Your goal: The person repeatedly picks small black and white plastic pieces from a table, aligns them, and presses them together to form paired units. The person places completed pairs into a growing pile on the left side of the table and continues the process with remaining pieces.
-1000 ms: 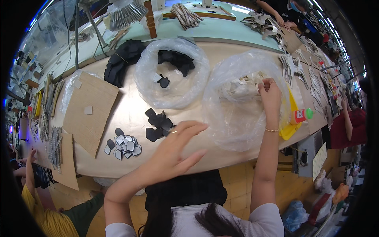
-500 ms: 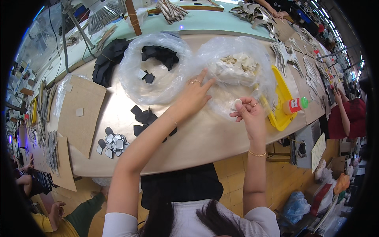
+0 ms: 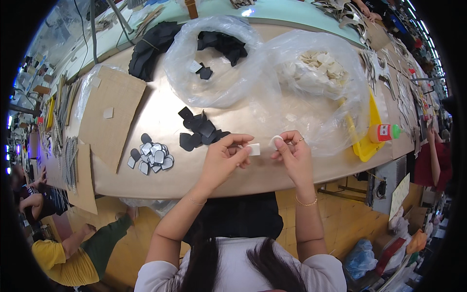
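Observation:
My left hand (image 3: 224, 159) pinches a small white squarish piece (image 3: 254, 149) between thumb and fingers, over the table's near edge. Facing it, my right hand (image 3: 295, 156) is closed on a small cream piece with a rounded end (image 3: 275, 141). The two pieces are close but apart. Left of my left hand lie a loose heap of black pieces (image 3: 200, 127) and a pile of grey, black-edged rounded pieces (image 3: 156, 155). Beyond my hands are a clear plastic bag (image 3: 177, 73) with black pieces and another plastic bag (image 3: 357, 73) full of cream pieces (image 3: 323, 68).
A yellow tray (image 3: 372, 121) and a red-labelled bottle with a green cap (image 3: 384, 133) stand at the right. Cardboard sheets (image 3: 114, 126) lie at the left, below a black bundle (image 3: 151, 51). Other people work nearby; one in yellow (image 3: 73, 258) is at lower left.
My left hand has come back from beside the bag of cream pieces toward me and now holds a white piece. My right hand, still holding its piece, has moved slightly left and nearer. The view has shifted.

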The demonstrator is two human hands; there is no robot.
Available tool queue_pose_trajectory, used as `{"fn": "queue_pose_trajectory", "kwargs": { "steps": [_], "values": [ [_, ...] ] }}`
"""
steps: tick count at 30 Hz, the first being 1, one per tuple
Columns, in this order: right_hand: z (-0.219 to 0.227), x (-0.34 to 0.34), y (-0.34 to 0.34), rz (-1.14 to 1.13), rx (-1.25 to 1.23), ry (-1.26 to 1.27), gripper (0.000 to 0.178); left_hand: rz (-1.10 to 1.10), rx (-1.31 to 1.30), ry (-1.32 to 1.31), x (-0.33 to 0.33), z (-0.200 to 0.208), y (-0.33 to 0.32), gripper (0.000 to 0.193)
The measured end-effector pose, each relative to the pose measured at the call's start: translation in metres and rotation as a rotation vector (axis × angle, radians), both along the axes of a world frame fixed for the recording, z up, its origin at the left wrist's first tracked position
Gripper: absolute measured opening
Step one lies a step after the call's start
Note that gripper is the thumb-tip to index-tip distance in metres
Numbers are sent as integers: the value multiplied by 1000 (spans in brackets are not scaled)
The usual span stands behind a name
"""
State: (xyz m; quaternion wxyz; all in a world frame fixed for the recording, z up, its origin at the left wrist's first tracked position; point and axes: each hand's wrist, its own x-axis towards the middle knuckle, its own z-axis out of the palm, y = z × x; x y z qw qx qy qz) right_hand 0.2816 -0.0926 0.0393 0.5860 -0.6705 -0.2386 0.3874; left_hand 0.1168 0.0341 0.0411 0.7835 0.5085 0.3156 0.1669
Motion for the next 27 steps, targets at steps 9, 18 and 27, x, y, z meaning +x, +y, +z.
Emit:
{"fn": "queue_pose_trajectory", "kwargs": {
  "steps": [9,18,27],
  "values": [
    [21,-28,-5,111,-109,-779,37,14,-341,-115,-41,-1,-3,38],
    [14,-63,12,261,175,-578,36,-62,171,-31,-57,-2,-13,36],
    [16,-59,7,272,135,-346,20,-17,-58,-115,-60,7,-14,34]
  ]
}}
